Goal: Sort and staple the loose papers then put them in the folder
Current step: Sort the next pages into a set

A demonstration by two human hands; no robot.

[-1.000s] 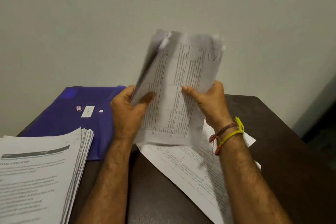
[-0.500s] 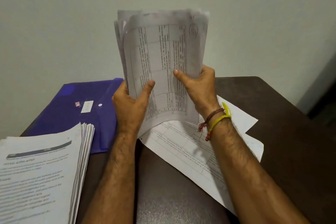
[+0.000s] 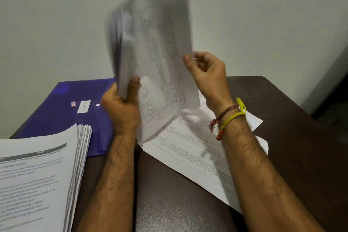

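I hold a bundle of printed papers (image 3: 160, 52) upright above the dark table (image 3: 293, 137); it is blurred by motion. My left hand (image 3: 122, 111) grips its lower left edge, thumb on the front. At the right edge, my right hand (image 3: 209, 75) pinches the front sheet with its fingers curled behind. A blue snap folder (image 3: 56, 107) lies shut at the back left. Loose sheets with tables (image 3: 188, 149) lie flat under my right forearm. No stapler is in view.
A thick stack of printed pages (image 3: 37, 175) sits at the front left, overlapping the folder's near edge. A pale wall stands right behind the table. Bare dark tabletop shows between my forearms and at the right.
The bundle has tilted and swung to the right and is now blurred. My right hand slid from the lower front up to the right edge. My left hand kept its grip.
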